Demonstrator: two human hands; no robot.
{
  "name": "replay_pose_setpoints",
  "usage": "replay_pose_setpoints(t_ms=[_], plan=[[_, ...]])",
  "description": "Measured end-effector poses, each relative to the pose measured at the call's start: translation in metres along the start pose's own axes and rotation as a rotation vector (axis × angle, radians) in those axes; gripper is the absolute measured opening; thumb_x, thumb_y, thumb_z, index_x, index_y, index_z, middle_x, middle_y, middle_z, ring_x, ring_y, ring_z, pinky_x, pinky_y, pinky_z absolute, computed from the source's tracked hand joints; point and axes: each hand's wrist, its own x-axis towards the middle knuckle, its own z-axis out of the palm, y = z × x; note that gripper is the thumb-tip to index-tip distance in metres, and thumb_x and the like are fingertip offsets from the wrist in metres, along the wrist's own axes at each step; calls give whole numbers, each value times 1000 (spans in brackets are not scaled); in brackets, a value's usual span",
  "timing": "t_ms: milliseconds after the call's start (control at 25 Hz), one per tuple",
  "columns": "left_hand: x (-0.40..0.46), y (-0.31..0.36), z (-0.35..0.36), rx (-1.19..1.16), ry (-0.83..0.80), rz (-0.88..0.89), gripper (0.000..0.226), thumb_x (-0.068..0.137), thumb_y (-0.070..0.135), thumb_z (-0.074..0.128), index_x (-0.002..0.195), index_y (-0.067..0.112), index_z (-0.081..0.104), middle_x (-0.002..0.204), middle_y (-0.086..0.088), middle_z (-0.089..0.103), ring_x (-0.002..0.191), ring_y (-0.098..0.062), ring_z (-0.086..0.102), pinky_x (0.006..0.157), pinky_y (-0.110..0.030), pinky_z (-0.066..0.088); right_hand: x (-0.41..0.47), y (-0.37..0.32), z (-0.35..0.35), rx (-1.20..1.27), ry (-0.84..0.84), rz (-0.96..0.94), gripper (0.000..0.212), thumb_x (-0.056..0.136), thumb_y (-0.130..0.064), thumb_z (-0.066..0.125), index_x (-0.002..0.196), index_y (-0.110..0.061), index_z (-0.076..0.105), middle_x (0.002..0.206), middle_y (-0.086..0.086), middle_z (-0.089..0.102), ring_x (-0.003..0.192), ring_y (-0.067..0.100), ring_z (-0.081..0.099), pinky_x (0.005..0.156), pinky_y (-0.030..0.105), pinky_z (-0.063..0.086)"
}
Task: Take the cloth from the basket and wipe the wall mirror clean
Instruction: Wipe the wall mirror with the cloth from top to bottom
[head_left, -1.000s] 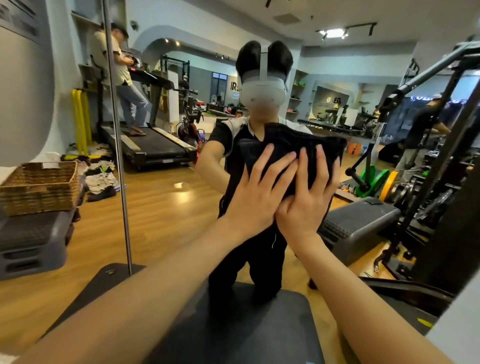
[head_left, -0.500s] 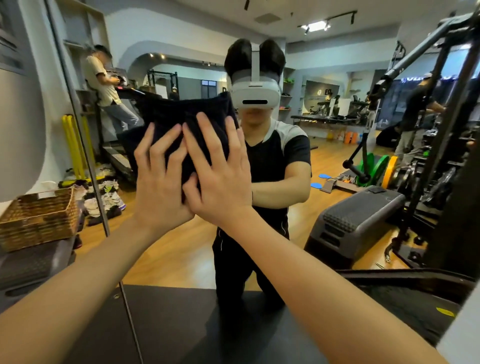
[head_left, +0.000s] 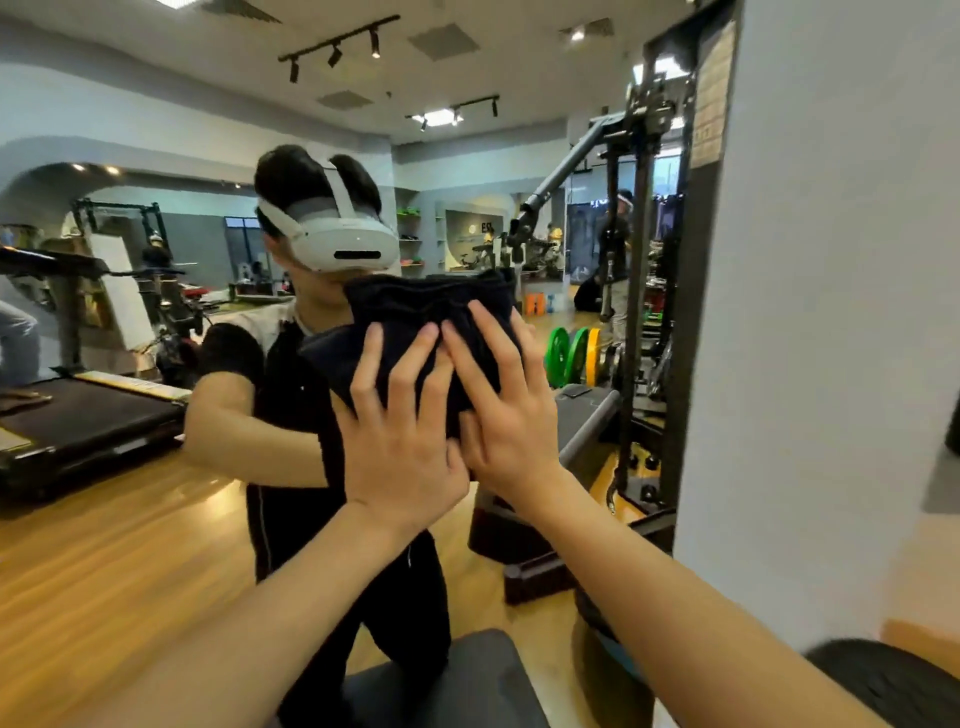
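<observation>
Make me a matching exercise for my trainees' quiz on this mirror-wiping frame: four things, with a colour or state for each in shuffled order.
Things:
1. cloth
2. left hand
3. right hand
4. weight plates

States:
A. green and yellow, reflected in the mirror
B. flat on the cloth, nearer the mirror's right edge
C. dark, bunched against the glass
D. flat on the cloth, fingers spread, thumb side by the other hand

Pairs: 1-C, 2-D, 3-B, 4-A

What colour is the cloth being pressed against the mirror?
The folded cloth is very dark, black or navy, plain and unpatterned; it shows best in the head view.
</observation>
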Motion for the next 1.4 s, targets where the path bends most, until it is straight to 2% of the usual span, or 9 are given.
replay_pose_setpoints(t_ms=[160,320,520,680,800,960,1040,1160,1400], plan=[[25,86,45,-67,-60,12,70,82,23,44,151,11,45,163,-6,32,154,-40,18,104,-79,37,-13,87,-48,-137,-22,24,49,103,-13,53,152,-10,51,161,18,41,152,42,33,119,59,38],[43,159,85,-148,-45,-6,70,88,17,52,156,10,38,165,-4,28,155,-39,14,106,-80,34,-21,153,-87,-254,-40,27,52,103,-17,66,153,-10,49,163,13,36,152,35,35,117,50,45],[52,203,113,-127,36,23,71,89,18,60,156,9,39,164,-4,28,155,-39,17,117,-76,19,-32,188,-111,-260,-75,105,54,107,-25,57,157,-13,40,164,10,30,148,37,39,106,42,55],[47,202,117,-143,73,48,68,92,19,55,157,10,39,163,-3,29,154,-37,18,119,-75,17,-41,185,-110,-242,-98,124,59,106,-23,59,158,-9,36,165,12,24,147,41,39,119,39,40],[24,201,123,-164,49,93,67,93,20,49,158,11,37,164,-2,28,155,-36,18,120,-73,19,-67,179,-108,-231,-122,192,64,105,-25,59,161,-11,28,166,14,21,148,43,38,121,40,38],[-40,204,135,-201,-27,90,62,99,20,31,161,13,33,166,-1,27,154,-35,19,112,-69,37,-131,168,-101,-194,-159,234,63,105,-26,58,159,-11,30,167,16,20,150,44,34,123,39,37],[-72,202,138,-204,-78,116,65,97,19,38,161,13,31,166,-1,25,154,-35,20,109,-67,41,-165,158,-97,-182,-189,283,66,104,-24,61,160,-12,28,168,15,17,151,45,31,121,40,39],[-115,198,137,-187,-148,147,75,94,20,50,164,13,23,168,-1,21,153,-35,20,112,-65,40,-209,139,-94,-149,-245,328,72,102,-24,62,161,-12,24,170,15,11,155,45,23,122,46,39],[-163,162,112,-156,-253,105,83,100,25,52,166,13,5,172,-3,4,157,-34,9,118,-59,38,-222,88,-85,-109,-419,249,78,96,-29,48,162,-2,16,172,21,-5,159,46,-3,125,70,11]])
